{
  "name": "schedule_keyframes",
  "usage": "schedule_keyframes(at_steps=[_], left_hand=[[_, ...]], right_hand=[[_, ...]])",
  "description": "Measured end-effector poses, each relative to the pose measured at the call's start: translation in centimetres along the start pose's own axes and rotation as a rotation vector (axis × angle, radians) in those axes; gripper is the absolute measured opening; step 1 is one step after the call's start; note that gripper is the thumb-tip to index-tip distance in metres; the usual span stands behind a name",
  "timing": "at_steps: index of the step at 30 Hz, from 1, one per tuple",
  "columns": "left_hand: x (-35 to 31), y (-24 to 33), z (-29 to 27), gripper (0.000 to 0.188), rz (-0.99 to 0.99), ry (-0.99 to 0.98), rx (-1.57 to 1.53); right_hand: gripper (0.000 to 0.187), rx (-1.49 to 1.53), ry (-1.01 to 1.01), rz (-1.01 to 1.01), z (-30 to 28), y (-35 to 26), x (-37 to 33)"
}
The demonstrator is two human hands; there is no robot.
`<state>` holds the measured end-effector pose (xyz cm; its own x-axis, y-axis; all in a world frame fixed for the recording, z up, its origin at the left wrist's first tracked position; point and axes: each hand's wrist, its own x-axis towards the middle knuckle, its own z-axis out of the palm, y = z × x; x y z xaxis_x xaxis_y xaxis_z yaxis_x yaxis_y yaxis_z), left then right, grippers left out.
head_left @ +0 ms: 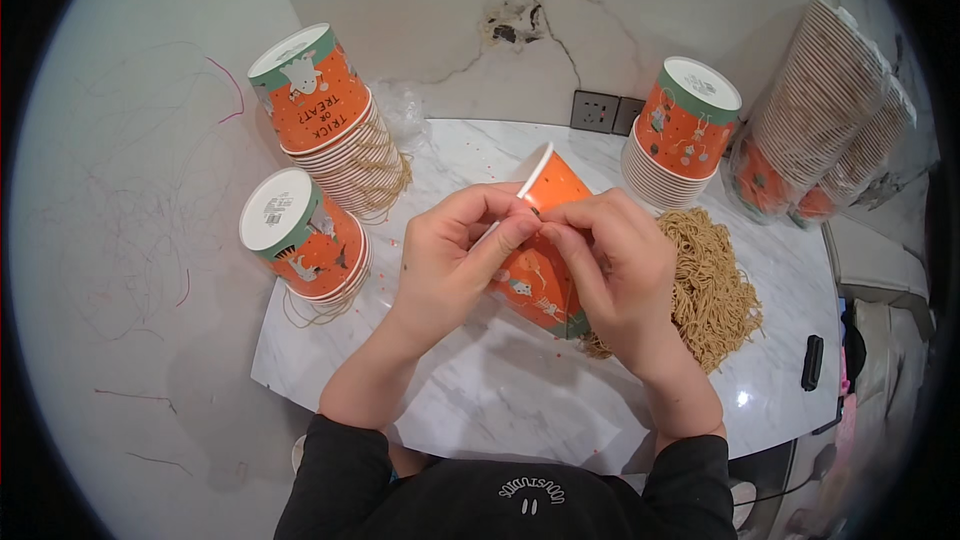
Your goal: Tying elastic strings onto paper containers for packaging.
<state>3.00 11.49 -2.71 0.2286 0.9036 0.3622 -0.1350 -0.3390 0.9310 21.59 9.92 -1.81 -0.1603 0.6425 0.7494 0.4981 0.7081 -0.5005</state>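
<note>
An orange paper bucket point(540, 285) with a white rim and a green band near its base lies tilted between my hands, over the middle of the table. My left hand point(455, 255) is closed at the bucket's rim, thumb and forefinger pinching there. From the other side my right hand point(620, 265) is closed too, its fingertips meeting the left ones just below the rim. Whatever tiny thing sits between the fingertips is hidden. Right beside my right hand lies a heap of tan cords point(708, 290).
Upside-down stacks of matching buckets stand at the left, a tall one point(318, 100) and a short one point(310, 240), with cords hanging from them. Another stack point(685, 125) is at the back right, by bagged buckets point(810, 120). A small black object point(812, 363) lies near the table's point(480, 380) right edge.
</note>
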Motion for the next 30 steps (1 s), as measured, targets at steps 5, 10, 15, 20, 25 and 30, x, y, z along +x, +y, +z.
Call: schedule_keyframes(at_steps=[5, 10, 15, 20, 25, 30], left_hand=[[-0.2, -0.3, 0.9, 0.017, 0.011, 0.006, -0.002], [-0.1, -0.6, 0.6, 0.02, 0.022, 0.039, 0.038], [0.1, -0.2, 0.0, 0.025, -0.043, 0.042, 0.004], [-0.1, -0.2, 0.0, 0.026, -0.045, -0.014, -0.023], [-0.2, 0.8, -0.5, 0.021, -0.178, -0.081, -0.19], [0.4, 2.7, -1.8, 0.068, -0.465, -0.252, -0.73]], right_hand=[[0.008, 0.108, -0.019, 0.142, 0.6, -0.4, -0.5], [0.008, 0.267, -0.088, 0.298, 0.2, -0.9, -0.2], [0.016, 0.229, -0.237, 0.377, -0.8, -0.9, -0.1], [0.022, 0.12, -0.057, 0.099, 0.0, -0.1, -0.4], [0.018, 0.098, -0.005, 0.106, 0.2, -0.3, -0.3], [0.011, 0.062, 0.092, 0.009, -0.4, 0.5, 0.4]])
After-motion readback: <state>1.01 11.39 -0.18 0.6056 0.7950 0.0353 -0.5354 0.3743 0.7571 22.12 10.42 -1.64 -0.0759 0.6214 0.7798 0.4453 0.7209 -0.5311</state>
